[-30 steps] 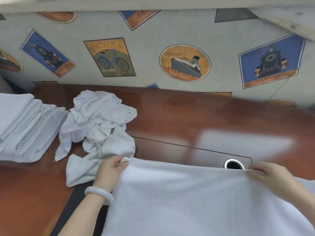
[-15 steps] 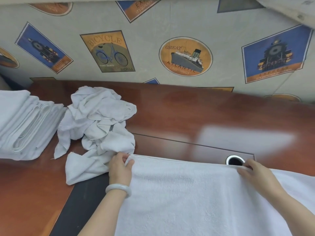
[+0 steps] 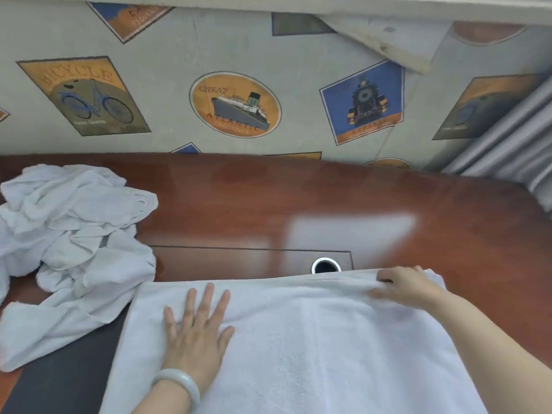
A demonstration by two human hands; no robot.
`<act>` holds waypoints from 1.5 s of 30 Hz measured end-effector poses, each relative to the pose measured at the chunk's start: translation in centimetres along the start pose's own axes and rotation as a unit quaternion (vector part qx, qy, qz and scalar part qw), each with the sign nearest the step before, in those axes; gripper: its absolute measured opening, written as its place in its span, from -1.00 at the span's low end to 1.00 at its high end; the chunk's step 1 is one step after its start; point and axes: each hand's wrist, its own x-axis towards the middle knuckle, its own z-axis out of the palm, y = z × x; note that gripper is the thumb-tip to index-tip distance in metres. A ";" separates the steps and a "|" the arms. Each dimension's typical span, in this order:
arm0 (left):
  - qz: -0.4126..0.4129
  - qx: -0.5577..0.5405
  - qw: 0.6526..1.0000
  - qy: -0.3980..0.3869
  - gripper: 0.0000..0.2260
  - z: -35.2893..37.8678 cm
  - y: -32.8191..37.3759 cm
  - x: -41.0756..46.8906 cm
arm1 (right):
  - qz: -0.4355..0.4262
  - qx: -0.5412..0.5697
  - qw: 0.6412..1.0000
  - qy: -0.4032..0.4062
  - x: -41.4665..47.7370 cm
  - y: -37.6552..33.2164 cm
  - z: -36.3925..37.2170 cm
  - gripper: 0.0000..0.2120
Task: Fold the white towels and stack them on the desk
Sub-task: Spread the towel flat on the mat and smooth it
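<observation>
White towel (image 3: 298, 339) lies flat on tabletop (image 3: 298, 204), near side. Left hand (image 3: 195, 333) spread flat, pressing towel's left part. Right hand (image 3: 403, 286) on far hem, blurred: pinching or resting, cannot tell. Crumpled heap (image 3: 74, 234) just beside, left.

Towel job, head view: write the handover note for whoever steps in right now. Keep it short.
Left hand: flat, fingers spread, pressing on the spread towel.
Right hand: on the towel's far edge near its right corner; blurred, so the grip is unclear.
Spread towel: lies on the desk, far edge just short of the cable hole.
Crumpled pile: unfolded white towels at the left, touching the spread towel's left corner.
Done: one towel laid out flat.
Left: fold it, then work through the pile and stack. No folded stack is in view.
</observation>
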 end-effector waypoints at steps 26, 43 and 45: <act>0.184 -0.053 0.981 0.014 -0.46 0.5 18.6 3.0 | -0.177 0.092 0.921 0.335 -7.7 5.5 12.0 -0.88; 0.184 -0.033 0.982 0.008 -0.47 0.4 18.7 2.9 | -0.082 0.184 0.979 -0.039 -4.1 9.4 6.5 -0.71; 0.181 -0.034 0.983 0.004 -0.48 0.3 18.6 2.9 | -0.111 0.141 0.983 -0.046 -3.5 9.8 5.9 -0.81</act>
